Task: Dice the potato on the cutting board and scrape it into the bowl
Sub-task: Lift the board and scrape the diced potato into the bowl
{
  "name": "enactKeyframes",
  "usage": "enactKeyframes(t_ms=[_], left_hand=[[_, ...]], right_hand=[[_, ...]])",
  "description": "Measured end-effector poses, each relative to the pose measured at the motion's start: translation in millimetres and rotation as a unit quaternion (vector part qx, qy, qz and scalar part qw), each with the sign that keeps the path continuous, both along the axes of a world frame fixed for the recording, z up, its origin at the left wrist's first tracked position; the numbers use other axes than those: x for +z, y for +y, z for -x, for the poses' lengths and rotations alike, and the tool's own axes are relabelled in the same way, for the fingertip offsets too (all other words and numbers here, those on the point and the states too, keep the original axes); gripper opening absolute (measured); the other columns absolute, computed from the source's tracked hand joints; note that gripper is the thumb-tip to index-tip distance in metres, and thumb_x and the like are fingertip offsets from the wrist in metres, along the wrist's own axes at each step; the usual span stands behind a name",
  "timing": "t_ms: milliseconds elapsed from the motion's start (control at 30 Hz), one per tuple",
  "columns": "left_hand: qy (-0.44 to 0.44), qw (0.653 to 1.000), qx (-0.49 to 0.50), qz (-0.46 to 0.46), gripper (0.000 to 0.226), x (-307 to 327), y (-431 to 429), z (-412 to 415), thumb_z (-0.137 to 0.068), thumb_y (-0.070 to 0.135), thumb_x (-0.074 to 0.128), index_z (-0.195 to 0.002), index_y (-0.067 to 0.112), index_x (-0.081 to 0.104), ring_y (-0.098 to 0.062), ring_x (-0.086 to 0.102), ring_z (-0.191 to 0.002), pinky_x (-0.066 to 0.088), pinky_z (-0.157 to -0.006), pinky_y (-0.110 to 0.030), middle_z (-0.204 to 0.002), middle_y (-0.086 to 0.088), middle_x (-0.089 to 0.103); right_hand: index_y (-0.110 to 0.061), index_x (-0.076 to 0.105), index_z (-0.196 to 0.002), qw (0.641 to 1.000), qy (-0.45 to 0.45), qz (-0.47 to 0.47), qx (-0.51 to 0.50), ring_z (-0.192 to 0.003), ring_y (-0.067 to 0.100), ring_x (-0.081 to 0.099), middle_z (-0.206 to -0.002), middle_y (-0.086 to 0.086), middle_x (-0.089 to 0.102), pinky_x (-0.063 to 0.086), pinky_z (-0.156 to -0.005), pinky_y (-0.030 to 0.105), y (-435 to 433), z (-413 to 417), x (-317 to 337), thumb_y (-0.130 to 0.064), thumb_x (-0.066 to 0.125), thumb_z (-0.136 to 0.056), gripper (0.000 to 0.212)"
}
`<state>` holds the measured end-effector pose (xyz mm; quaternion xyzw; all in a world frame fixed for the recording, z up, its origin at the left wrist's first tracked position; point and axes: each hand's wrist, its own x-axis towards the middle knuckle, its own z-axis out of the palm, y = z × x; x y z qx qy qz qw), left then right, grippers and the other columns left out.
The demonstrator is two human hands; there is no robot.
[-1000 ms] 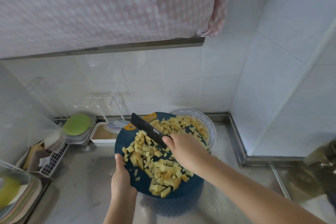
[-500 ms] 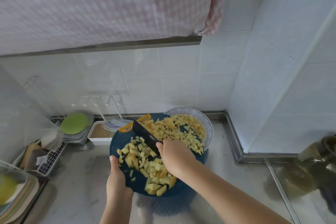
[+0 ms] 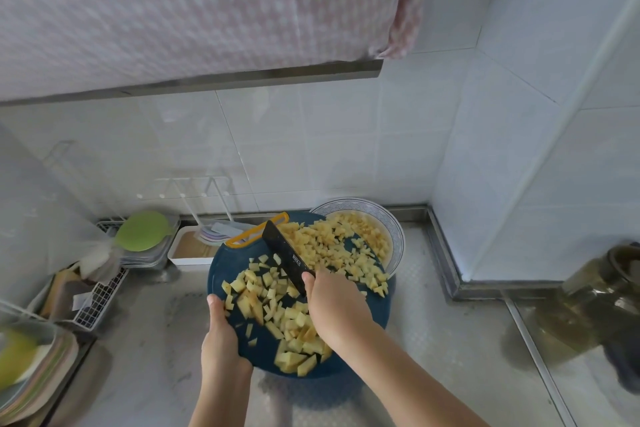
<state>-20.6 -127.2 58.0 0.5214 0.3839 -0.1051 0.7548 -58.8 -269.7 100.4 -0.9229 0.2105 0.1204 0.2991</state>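
Down at the near edge, left hand clamps the cutting board, right hand fingers wrapped on the knife. Blade's pushed on, potato dice tumbling into the bowl beyond, half the pile still behind it!

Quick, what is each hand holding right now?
Left hand: grips the near edge of the round dark-blue cutting board.
Right hand: grips the black-bladed knife by its handle.

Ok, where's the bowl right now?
In the head view the bowl sits right of centre at the back of the counter, by the tiled wall, partly under the far edge of the cutting board.
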Motion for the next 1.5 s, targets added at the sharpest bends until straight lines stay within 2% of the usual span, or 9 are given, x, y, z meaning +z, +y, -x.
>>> enactKeyframes(t_ms=[133, 300, 633, 800, 933, 1067, 1200, 1367, 1500], left_hand=[[-0.004, 1.0, 0.0, -0.003, 0.043, 4, -3, 2, -0.088, 0.061, 0.053, -0.086, 0.019, 0.06, -0.027, 0.065, -0.08, 0.052, -0.088, -0.05, -0.088, -0.006, 0.068], [-0.004, 1.0, -0.006, -0.003, 0.042, 8, -5, 2, -0.088, 0.06, 0.052, -0.086, 0.019, 0.059, -0.03, 0.065, -0.088, 0.051, -0.091, -0.052, -0.088, -0.006, 0.067], [0.0, 1.0, -0.016, 0.008, 0.042, 14, -6, -1, -0.088, 0.061, 0.052, -0.089, 0.019, 0.059, -0.031, 0.066, -0.086, 0.05, -0.091, -0.054, -0.092, -0.008, 0.068], [0.004, 1.0, -0.022, 0.011, 0.041, 17, -11, -3, -0.09, 0.058, 0.051, -0.09, 0.018, 0.058, -0.03, 0.065, -0.083, 0.05, -0.091, -0.054, -0.091, -0.008, 0.067], [0.009, 1.0, -0.024, 0.002, 0.045, 18, -17, 0, -0.091, 0.057, 0.05, -0.105, 0.015, 0.056, -0.028, 0.063, -0.078, 0.051, -0.089, -0.052, -0.086, -0.006, 0.065], [0.018, 1.0, -0.013, -0.002, 0.047, 18, -17, -1, -0.09, 0.058, 0.051, -0.108, 0.016, 0.055, -0.028, 0.063, -0.078, 0.052, -0.085, -0.049, -0.086, -0.006, 0.065], [0.018, 1.0, -0.005, 0.003, 0.046, 19, -14, -1, -0.091, 0.058, 0.051, -0.111, 0.016, 0.055, -0.031, 0.063, -0.087, 0.052, -0.086, -0.05, -0.089, -0.006, 0.065], [0.027, 1.0, 0.0, 0.0, 0.051, 17, -7, -4, -0.089, 0.061, 0.051, -0.111, 0.015, 0.057, -0.032, 0.063, -0.082, 0.052, -0.087, -0.053, -0.096, -0.009, 0.066], [0.023, 1.0, 0.001, 0.007, 0.048, 18, -8, -5, -0.09, 0.059, 0.051, -0.108, 0.015, 0.056, -0.029, 0.063, -0.076, 0.052, -0.085, -0.052, -0.087, -0.007, 0.065]], right_hand=[[-0.007, 0.055, -0.122, 1.0, 0.003, 0.003, -0.006, -0.097, 0.025, 0.065, -0.106, 0.011, 0.067, 0.043, -0.072, 0.029, -1, -1, 2, -0.042, 0.018, -0.108, 0.053], [-0.008, 0.056, -0.119, 0.999, -0.002, -0.007, -0.033, -0.08, 0.019, 0.051, -0.07, -0.001, 0.043, 0.041, -0.071, 0.03, -3, -6, 0, -0.042, 0.019, -0.108, 0.052], [-0.007, 0.057, -0.115, 0.999, 0.007, 0.002, -0.052, -0.075, 0.018, 0.053, -0.067, -0.002, 0.042, 0.043, -0.066, 0.028, -13, -12, -3, -0.04, 0.02, -0.109, 0.05], [-0.007, 0.056, -0.119, 0.998, -0.002, -0.002, -0.067, -0.09, 0.023, 0.064, -0.092, 0.006, 0.063, 0.048, -0.075, 0.03, -20, -10, -5, -0.04, 0.018, -0.109, 0.052], [-0.006, 0.056, -0.124, 0.996, 0.01, -0.026, -0.087, -0.109, 0.026, 0.063, -0.11, 0.011, 0.066, 0.047, -0.098, 0.036, -27, -11, -11, -0.041, 0.018, -0.108, 0.054], [-0.005, 0.058, -0.122, 0.996, 0.019, 0.013, -0.088, -0.104, 0.025, 0.066, -0.105, 0.01, 0.066, 0.049, -0.077, 0.03, -33, -15, -13, -0.041, 0.019, -0.108, 0.054], [-0.004, 0.053, -0.132, 0.995, 0.057, 0.007, -0.087, -0.109, 0.026, 0.065, -0.119, 0.012, 0.066, 0.048, -0.078, 0.031, -40, -27, -20, -0.04, 0.018, -0.109, 0.055], [-0.006, 0.044, -0.142, 0.992, 0.04, -0.031, -0.116, -0.132, 0.023, 0.049, -0.139, 0.008, 0.055, 0.036, -0.104, 0.03, -50, -27, -22, -0.043, 0.016, -0.108, 0.058], [-0.008, 0.052, -0.134, 0.992, -0.009, -0.02, -0.123, -0.124, 0.027, 0.055, -0.129, 0.008, 0.06, 0.038, -0.105, 0.036, -57, -30, -39, -0.051, 0.019, -0.105, 0.062]])
